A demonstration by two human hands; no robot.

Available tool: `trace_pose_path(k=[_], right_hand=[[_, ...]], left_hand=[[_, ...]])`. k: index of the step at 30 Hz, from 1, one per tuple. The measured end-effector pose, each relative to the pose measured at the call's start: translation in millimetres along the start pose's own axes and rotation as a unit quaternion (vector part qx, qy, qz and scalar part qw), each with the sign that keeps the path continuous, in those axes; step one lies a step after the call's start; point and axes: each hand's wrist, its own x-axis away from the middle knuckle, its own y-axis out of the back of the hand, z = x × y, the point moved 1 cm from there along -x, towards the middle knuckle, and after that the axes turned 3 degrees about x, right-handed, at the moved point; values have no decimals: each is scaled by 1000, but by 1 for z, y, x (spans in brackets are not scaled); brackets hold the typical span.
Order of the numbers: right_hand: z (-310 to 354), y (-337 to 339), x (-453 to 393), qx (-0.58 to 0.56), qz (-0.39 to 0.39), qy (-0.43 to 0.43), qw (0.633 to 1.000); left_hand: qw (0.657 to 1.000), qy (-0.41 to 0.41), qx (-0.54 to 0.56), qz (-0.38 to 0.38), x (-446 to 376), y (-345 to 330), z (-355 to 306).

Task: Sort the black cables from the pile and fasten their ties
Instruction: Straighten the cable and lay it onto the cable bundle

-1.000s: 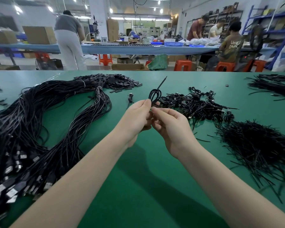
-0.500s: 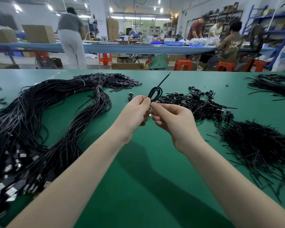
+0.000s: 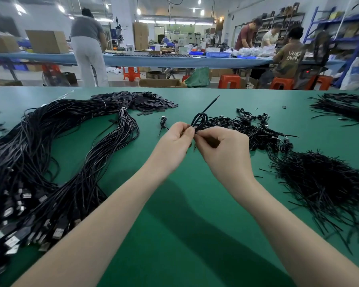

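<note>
Both hands meet above the middle of the green felt-like table top (image 3: pixel 184 214), raised off it. The left hand (image 3: pixel 174 146) has thumb and fingers curled, pinching the base of a small coiled black cable loop (image 3: pixel 199 122). The right hand (image 3: pixel 226 152) has fingers curled in too, pinching the same bundle from the other side, fingertips touching those of the left. A thin black tie end (image 3: pixel 210 103) sticks up and to the right from the loop. Whether the tie is already fastened cannot be told; the fingers hide the wrap point. Left of the hands, a big pile of long black cables with plug ends (image 3: pixel 50 172) sprawls across the table to the near left edge. Behind the hands lies a heap of small bundled black cables (image 3: pixel 253 129). On the right sits a bushy mound of loose thin black ties (image 3: pixel 319 183), near the bundled heap. 1 small bundled cable (image 3: pixel 163 123) lies alone just left of the held loop. At the far side is a pile of flat black tabs (image 3: pixel 145 102). More black strands (image 3: pixel 344 108) lie at the far right.
</note>
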Motion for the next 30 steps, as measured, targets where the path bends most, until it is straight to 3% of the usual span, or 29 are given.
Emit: trace_pose_path(k=[4,7,9,12,14,19,27,30], right_hand=[[-1,4,-3,34,-25,62,997],[-1,4,-3,84,-57,144,984],[-3,7,-5,90,-64,176,978],[-4,12,-9,55,-66,157,984],[-3,13,-11,49,-56,149,986],[0,11,-10,51,-32,156,986],[1,13,-9,68,-28,181,981],[-1,16,-11,112,-26,221,968]], left_hand=[[996,67,-44,31,3,6,-8],[977,177,28,114,5,15,-16],[983,143,37,112,3,21,-18],[998,5,24,60,-2,24,-21],[997,-37,31,66,-3,24,-20],[991,-55,94,73,-3,23,-14],[995,17,51,84,-4,24,-14],[991,-2,52,121,-2,27,-12]])
